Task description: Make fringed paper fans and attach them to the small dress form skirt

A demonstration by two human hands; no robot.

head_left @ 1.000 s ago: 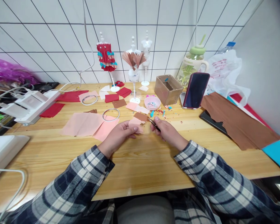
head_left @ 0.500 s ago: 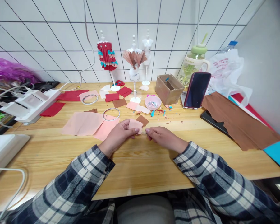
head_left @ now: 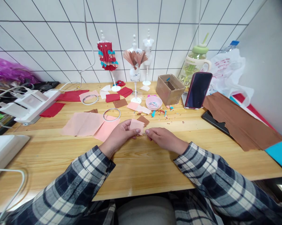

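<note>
My left hand [head_left: 118, 134] pinches a small pale pink piece [head_left: 135, 125] of thin paper or cloth between thumb and fingers. Zigzag cuts run along its right edge. A brown piece [head_left: 143, 120] with a jagged edge shows behind it and seems to be held with it. My right hand [head_left: 165, 138] is closed close to the cut edge, thumb against forefinger. The small scissors in it are almost wholly hidden by the fingers; only a thin trace shows at the fingertips. Larger pink sheets [head_left: 83, 124] lie left of my left hand, near a silver ring [head_left: 111, 114].
Three mini dress forms stand at the back, one in a red dress [head_left: 107, 56], one with pleated brown pieces [head_left: 135, 58]. A pink bowl [head_left: 153, 102], cardboard box [head_left: 170, 90] and phone [head_left: 198, 90] stand ahead. Brown sheeting [head_left: 243, 122] lies right, a power strip [head_left: 37, 107] left.
My right hand has come left to the cut edge and turned, hiding the scissors that showed plainly earlier. The pink and brown pieces have turned in my left hand.
</note>
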